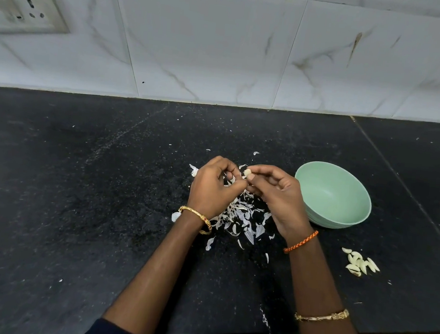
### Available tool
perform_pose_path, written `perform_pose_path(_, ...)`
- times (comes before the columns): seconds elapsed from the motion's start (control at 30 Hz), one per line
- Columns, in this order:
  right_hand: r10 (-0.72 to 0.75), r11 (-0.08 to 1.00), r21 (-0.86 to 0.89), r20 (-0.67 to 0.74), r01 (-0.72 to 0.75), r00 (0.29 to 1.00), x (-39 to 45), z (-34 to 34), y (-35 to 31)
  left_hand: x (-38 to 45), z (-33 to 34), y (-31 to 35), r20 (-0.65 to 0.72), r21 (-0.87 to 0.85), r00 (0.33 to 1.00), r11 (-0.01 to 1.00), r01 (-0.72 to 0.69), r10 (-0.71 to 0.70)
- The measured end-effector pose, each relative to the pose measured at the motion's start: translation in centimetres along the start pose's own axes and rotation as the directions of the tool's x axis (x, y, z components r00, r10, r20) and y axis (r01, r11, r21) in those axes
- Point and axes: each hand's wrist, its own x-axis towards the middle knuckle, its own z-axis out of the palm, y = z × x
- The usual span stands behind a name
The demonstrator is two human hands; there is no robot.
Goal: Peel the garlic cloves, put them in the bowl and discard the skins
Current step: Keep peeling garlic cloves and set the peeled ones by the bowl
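Garlic clove (247, 172) pinched between the fingertips of the left hand (213, 190) and right hand (277, 198), above the skins (241, 216); the bowl (333, 195), apparently empty, lies just beyond the right hand, the nearer one.

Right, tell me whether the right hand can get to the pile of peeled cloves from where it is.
Probably yes. The right hand is busy pinching a garlic clove, but the peeled cloves lie on bare counter to its right, near the bowl, with nothing between.
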Motion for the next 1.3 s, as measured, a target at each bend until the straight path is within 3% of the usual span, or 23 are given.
perform_pose_path(0.2,0.151,0.934,0.315,0.087,-0.171,0.985,0.6,-0.3,-0.4,0.1,-0.1,-0.9,0.02,-0.077,0.998,0.996,0.054,-0.052)
perform_pose_path(0.43,0.18,0.892,0.397,0.126,-0.216,0.976,0.8,-0.5,-0.4,0.7,-0.1,-0.8,-0.024,-0.112,0.999,0.993,0.04,-0.043)
perform_pose_path(0.63,0.221,0.908,0.362,0.018,-0.213,0.975,0.8,-0.3,-0.2,0.4,-0.7,-0.8,0.001,-0.178,0.997,0.981,0.072,-0.073)
perform_pose_path(0.9,0.019,0.999,0.052,-0.052,-0.016,0.998,0.3,-0.3,0.3,0.5,-0.6,0.1,0.18,-0.348,0.944,0.88,0.324,-0.276)
perform_pose_path(1.1,0.056,0.995,0.089,-0.052,-0.051,0.997,-0.4,-0.4,0.6,-0.3,-0.8,0.1,0.293,-0.47,0.87,0.733,0.492,-0.396)
perform_pose_path(1.3,0.147,0.97,0.201,-0.026,-0.138,0.989,-1.0,-0.8,0.8,-1.1,-0.8,0.6,0.31,-0.483,0.845,0.694,0.534,-0.435)
